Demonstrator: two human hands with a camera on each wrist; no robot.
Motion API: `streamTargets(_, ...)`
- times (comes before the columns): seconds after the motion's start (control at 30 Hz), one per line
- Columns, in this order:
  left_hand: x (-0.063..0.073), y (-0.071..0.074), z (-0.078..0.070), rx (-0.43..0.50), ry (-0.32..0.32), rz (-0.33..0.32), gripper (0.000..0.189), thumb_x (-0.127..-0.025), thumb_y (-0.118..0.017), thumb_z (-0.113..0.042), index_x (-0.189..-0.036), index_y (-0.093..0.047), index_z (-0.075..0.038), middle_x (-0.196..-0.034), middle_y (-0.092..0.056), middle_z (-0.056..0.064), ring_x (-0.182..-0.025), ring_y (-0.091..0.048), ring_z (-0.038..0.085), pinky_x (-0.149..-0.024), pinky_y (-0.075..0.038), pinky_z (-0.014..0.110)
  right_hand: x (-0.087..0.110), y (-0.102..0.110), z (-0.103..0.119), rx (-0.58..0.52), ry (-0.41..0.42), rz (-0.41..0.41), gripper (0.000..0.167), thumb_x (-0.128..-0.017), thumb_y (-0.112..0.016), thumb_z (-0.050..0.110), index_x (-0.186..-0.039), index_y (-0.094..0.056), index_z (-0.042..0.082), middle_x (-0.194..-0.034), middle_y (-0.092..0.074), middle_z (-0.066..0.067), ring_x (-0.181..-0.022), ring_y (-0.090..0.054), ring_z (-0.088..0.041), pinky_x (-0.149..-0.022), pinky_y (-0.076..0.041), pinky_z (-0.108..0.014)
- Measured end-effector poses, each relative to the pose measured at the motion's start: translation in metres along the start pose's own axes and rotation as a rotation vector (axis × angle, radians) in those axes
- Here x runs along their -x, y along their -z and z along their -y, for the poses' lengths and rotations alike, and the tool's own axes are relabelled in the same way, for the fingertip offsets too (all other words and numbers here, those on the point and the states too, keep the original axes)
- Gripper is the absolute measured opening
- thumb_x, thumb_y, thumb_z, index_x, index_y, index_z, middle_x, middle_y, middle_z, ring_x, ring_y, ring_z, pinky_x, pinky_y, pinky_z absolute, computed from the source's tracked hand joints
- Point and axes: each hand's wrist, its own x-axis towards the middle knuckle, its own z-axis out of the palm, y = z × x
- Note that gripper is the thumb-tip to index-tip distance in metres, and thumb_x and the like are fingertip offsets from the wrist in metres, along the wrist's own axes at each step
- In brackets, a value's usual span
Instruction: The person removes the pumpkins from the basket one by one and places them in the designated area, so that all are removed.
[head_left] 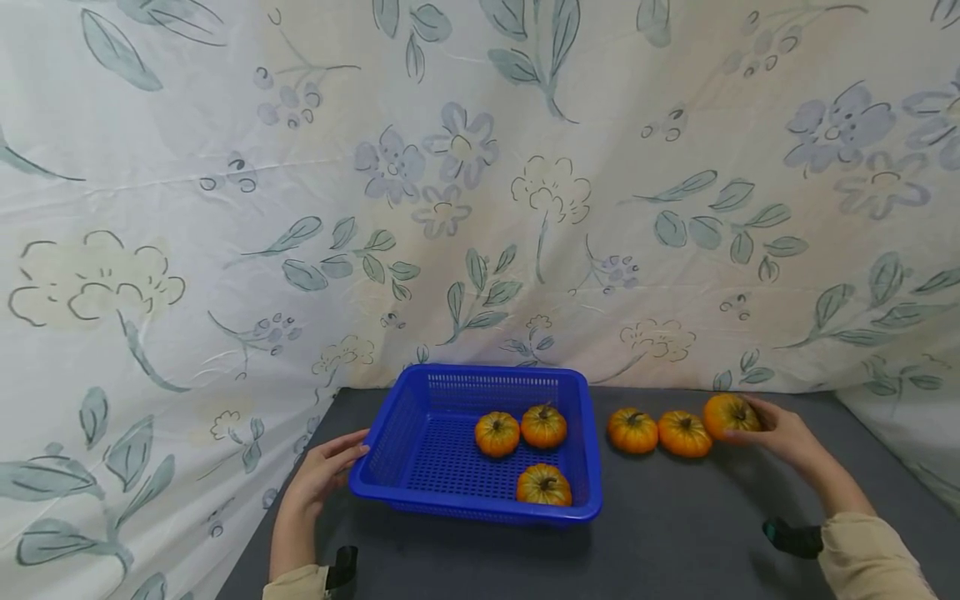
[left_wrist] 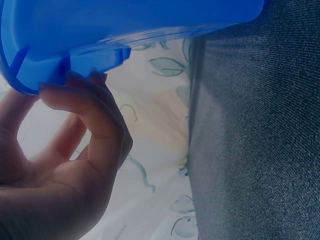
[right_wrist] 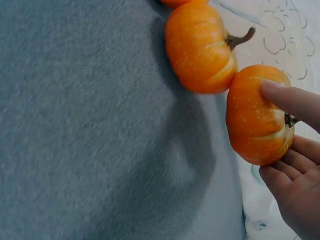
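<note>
Time to Pick One Up

A big pale cloth with flowers and leaves on it (head_left: 450, 292) hangs behind a flat, dark grey worktop (head_left: 675, 525). There sits a blue plastic basket full of little holes (head_left: 472, 504). The person's bare left grip (head_left: 318, 475) pinches the basket's left edge. The bare right grip (head_left: 783, 433) has thumb and fingers around a round, ribbed orange pumpkin (right_wrist: 257, 122), at the right end of a row. Two matching orange pumpkins (head_left: 632, 431) sit next to it. Three small orange pumpkins (head_left: 497, 434) are in the basket.

I think this step is picking up the held pumpkin; I can't tell if it's off the worktop. Next probably needs a firm hold, lifting clear of its neighbour, then a gentle trip to the basket.
</note>
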Motion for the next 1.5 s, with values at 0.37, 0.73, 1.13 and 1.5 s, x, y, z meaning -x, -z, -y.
streamTargets(0.37,0.001,-0.002,-0.001,-0.008,0.003,-0.011,0.058,-0.089,-0.071,-0.032,-0.138,-0.054,-0.005,-0.13,-0.064,0.01,-0.1,-0.065,0.014,-0.084,-0.055,0.032,-0.003,-0.003,-0.017,0.025,-0.079,0.048,0.106,-0.088,-0.067,0.048,-0.147,-0.007,-0.017,-0.145,-0.009,-0.048,-0.132,-0.015,-0.064,-0.105,-0.021,-0.071)
streamTargets(0.73,0.002,-0.002,0.0,-0.013,0.004,-0.011,0.059,-0.09,-0.07,-0.032,-0.139,-0.053,-0.005,-0.133,-0.062,0.012,-0.104,-0.065,0.015,-0.084,-0.054,0.032,-0.002,-0.009,-0.023,0.045,-0.1,0.061,0.107,-0.087,-0.067,0.05,-0.145,-0.01,-0.02,-0.143,-0.009,-0.05,-0.13,-0.015,-0.064,-0.105,-0.021,-0.071)
streamTargets(1.13,0.0,-0.001,-0.001,-0.016,0.007,0.002,0.06,-0.09,-0.07,-0.033,-0.14,-0.052,-0.006,-0.134,-0.061,0.011,-0.104,-0.064,0.014,-0.084,-0.054,0.032,-0.003,-0.01,-0.012,0.002,-0.112,0.021,0.106,-0.092,-0.058,0.05,-0.144,0.001,-0.021,-0.146,-0.003,-0.047,-0.135,-0.007,-0.063,-0.109,-0.016,-0.07)
streamTargets(1.5,0.0,-0.002,0.001,-0.019,0.005,-0.008,0.059,-0.09,-0.07,-0.032,-0.14,-0.052,-0.006,-0.133,-0.061,0.011,-0.101,-0.065,0.014,-0.081,-0.054,0.03,-0.004,-0.011,0.017,0.005,-0.096,-0.102,0.103,-0.094,-0.054,0.054,-0.149,0.003,-0.012,-0.15,0.002,-0.044,-0.136,-0.006,-0.063,-0.107,-0.017,-0.072)
